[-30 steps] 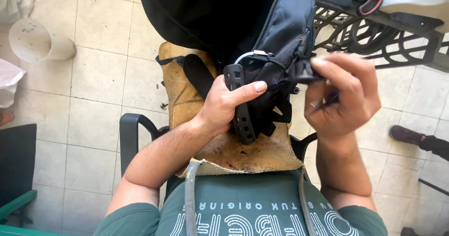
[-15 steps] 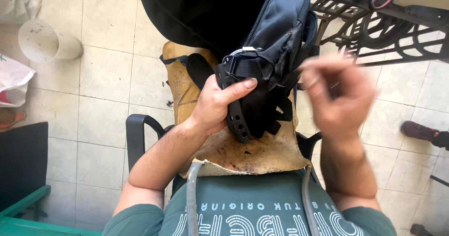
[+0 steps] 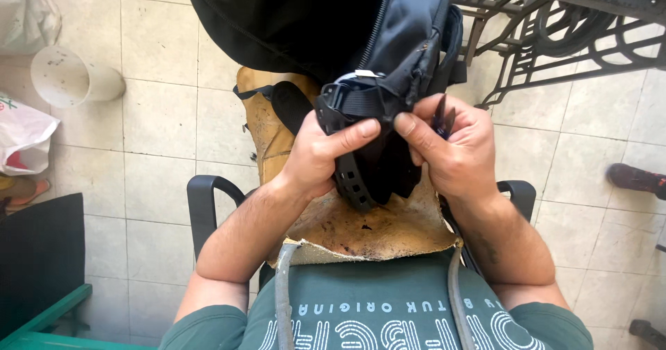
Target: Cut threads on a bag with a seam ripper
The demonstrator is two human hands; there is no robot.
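A black bag (image 3: pixel 388 38) hangs down over my lap, with a black webbing strap and plastic buckle (image 3: pixel 347 100) at its lower end. My left hand (image 3: pixel 322 152) grips the strap end and the ridged black piece below the buckle. My right hand (image 3: pixel 454 149) pinches the bag's edge beside the buckle with thumb and forefinger, and a small dark tool pokes out between its fingers. A worn brown leather sheet (image 3: pixel 368 225) lies across my lap under the bag.
I sit in a chair with black armrests (image 3: pixel 205 197). A white bucket (image 3: pixel 69 76) lies on the tiled floor at the left beside a plastic sack (image 3: pixel 24 138). A black iron stand (image 3: pixel 555 38) is at the upper right. Someone's shoe (image 3: pixel 635 180) is at the right.
My right hand has swung back in from the right and now pinches the bag next to the buckle. My left hand has kept its grip on the strap.
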